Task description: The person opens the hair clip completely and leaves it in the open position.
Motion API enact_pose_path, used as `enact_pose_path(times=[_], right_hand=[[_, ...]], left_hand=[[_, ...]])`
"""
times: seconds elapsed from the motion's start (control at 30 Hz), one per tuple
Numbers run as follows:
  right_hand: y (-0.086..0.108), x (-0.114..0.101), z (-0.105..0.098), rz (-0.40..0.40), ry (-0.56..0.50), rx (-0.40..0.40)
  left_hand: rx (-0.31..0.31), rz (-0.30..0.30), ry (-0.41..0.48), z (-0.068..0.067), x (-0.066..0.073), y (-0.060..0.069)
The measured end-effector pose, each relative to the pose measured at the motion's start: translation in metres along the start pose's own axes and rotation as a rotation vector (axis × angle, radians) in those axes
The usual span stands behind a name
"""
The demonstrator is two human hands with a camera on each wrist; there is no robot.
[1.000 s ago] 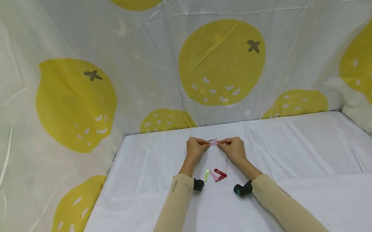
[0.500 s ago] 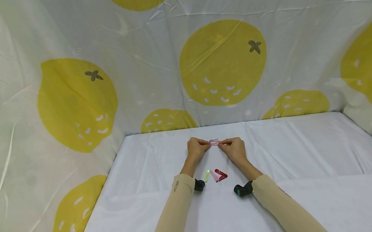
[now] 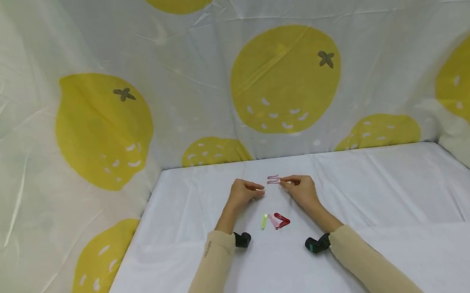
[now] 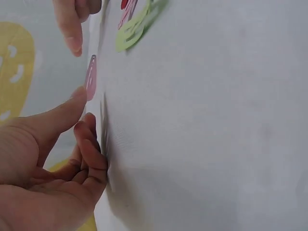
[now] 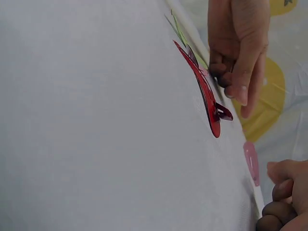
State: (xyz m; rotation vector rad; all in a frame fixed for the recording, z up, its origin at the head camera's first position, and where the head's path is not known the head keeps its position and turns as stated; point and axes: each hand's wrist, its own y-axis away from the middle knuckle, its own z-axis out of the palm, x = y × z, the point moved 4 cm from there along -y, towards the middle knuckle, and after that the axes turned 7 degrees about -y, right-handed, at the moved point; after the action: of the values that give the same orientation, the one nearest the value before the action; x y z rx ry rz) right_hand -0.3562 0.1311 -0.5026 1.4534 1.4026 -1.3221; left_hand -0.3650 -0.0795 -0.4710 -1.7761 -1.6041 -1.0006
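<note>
The left hand has drawn back, grip spread, from a pink hair clip far across the desk; whether the right hand pinches its other end is unclear.

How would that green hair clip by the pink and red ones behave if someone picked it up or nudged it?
The green clip looks thin and small, so probably very light. Its long, narrow shape suggests it would slide or swivel on the white cloth rather than roll. Its thin strips hold their shape, so it's likely stiff, perhaps springy.
</note>
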Motion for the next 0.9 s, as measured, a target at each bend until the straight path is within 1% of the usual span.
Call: enact_pose_path(times=[0.1,0.27,0.47,0.6,0.67,0.77,0.83,0.9], right_hand=[[0.006,0.001,-0.006,0.048,-0.003,-0.026],[0.022,0.0,-0.013,0.097,-0.014,-0.077],[0.041,-0.002,-0.017,0.126,-0.012,-0.14],[0.053,-0.003,-0.016,0.119,-0.009,-0.195],[0.058,-0.004,-0.015,0.109,-0.011,-0.23],[0.063,-0.007,-0.013,0.092,-0.019,-0.263],[0.064,-0.009,-0.012,0.077,-0.031,-0.275],[0.066,-0.009,-0.012,0.066,-0.035,-0.283]], left_hand=[[-0.07,0.023,-0.009,-0.003,-0.002,0.008],[-0.143,0.032,-0.019,-0.007,-0.006,0.023],[-0.229,0.076,-0.049,-0.007,-0.007,0.036],[-0.285,0.119,-0.057,-0.005,-0.003,0.043],[-0.301,0.146,-0.061,-0.005,-0.002,0.045],[-0.3,0.191,-0.099,-0.004,0.0,0.048],[-0.291,0.202,-0.119,-0.004,0.001,0.048],[-0.277,0.2,-0.132,-0.003,0.0,0.048]])
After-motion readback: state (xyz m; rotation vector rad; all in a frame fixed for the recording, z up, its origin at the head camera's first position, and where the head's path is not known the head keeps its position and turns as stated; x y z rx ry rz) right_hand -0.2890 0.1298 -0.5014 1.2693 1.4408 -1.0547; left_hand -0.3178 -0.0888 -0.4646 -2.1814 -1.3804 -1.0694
